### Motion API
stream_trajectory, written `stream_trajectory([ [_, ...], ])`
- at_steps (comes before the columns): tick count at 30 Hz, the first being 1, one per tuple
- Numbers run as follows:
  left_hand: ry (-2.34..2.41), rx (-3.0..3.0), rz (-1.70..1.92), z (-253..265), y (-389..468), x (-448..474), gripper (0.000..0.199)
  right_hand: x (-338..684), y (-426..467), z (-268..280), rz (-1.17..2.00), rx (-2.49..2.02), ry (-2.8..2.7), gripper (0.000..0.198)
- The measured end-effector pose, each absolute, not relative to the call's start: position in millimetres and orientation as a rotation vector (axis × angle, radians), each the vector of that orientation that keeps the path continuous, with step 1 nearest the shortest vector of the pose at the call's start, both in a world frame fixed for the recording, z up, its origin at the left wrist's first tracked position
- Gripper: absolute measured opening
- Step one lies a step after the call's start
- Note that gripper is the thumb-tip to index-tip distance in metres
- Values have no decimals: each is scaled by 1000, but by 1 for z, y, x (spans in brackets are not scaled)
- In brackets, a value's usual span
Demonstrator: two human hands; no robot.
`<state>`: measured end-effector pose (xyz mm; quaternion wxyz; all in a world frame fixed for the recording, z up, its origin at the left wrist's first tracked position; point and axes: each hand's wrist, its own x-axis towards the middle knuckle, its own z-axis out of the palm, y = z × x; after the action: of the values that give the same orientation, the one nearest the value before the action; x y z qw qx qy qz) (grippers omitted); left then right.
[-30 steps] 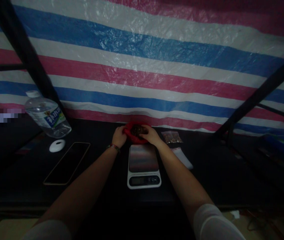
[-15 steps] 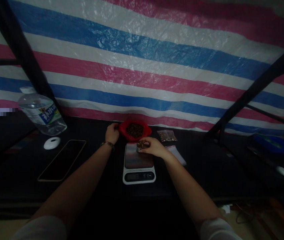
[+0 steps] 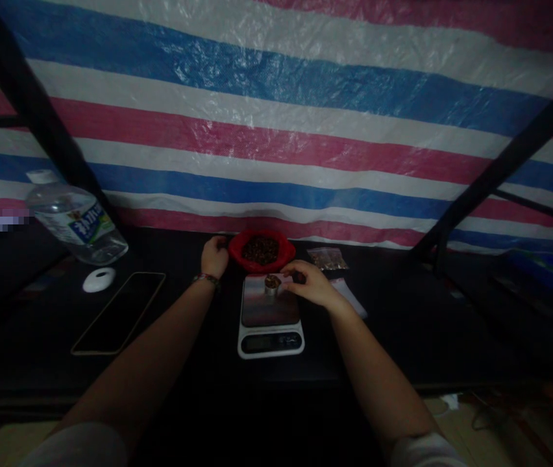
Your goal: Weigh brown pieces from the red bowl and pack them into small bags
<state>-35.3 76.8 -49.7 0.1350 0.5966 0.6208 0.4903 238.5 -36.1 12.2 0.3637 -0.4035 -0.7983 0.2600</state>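
A small metal cup (image 3: 271,290) filled with brown bits stands on the steel plate of a white kitchen scale (image 3: 269,311). Just right of the cup is my right hand (image 3: 309,283), open, its thumb and fingers apart and off the cup. Behind the scale sits a red bowl (image 3: 237,255) with scalloped edges, holding many small dark brown pieces (image 3: 260,249). My left hand (image 3: 215,258) rests at the bowl's left side, fingers loosely bent and partly in shadow, with no grip on the rim visible. The scale's display is too dark to read.
Right of the bowl lie a clear zip bag (image 3: 328,259) of brown bits and a flat white packet (image 3: 349,297). On the left are a phone (image 3: 119,313), a white oval device (image 3: 98,280) and a large plastic bottle (image 3: 79,220). Black slanted poles (image 3: 495,168) flank the table.
My right hand has let go of the small metal cup, leaving it on the scale, and moved slightly right. My left hand stays beside the bowl. The view has shifted a little.
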Motion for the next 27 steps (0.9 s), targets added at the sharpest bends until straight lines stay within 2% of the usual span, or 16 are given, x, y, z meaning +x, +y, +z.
stream_trajectory([
  [3, 1747, 1876, 1570, -38, 67, -33, 36, 237, -31, 6, 588, -1079, -1917, 15],
  [6, 1591, 2171, 1588, -24, 54, -29, 32, 238, -19, -9, 469, -1200, -1650, 30],
  [10, 1388, 2418, 1249, -7, 44, -15, 32, 243, 1, -34, 520, -1422, -1444, 43],
  [14, 1236, 2537, 849, 5, 55, 10, 34, 246, 16, -50, 641, -1492, -1397, 44],
  [18, 1210, 2572, 512, 8, 80, 33, 29, 244, 19, -50, 604, -1525, -1423, 43],
  [20, 1296, 2567, 374, 6, 92, 39, 36, 242, 18, -47, 597, -1526, -1434, 42],
  [24, 1440, 2625, 153, 1, 109, 46, 64, 242, 18, -44, 563, -1533, -1441, 42],
  [27, 1513, 2657, 28, 1, 119, 50, 71, 243, 19, -44, 562, -1522, -1463, 41],
])
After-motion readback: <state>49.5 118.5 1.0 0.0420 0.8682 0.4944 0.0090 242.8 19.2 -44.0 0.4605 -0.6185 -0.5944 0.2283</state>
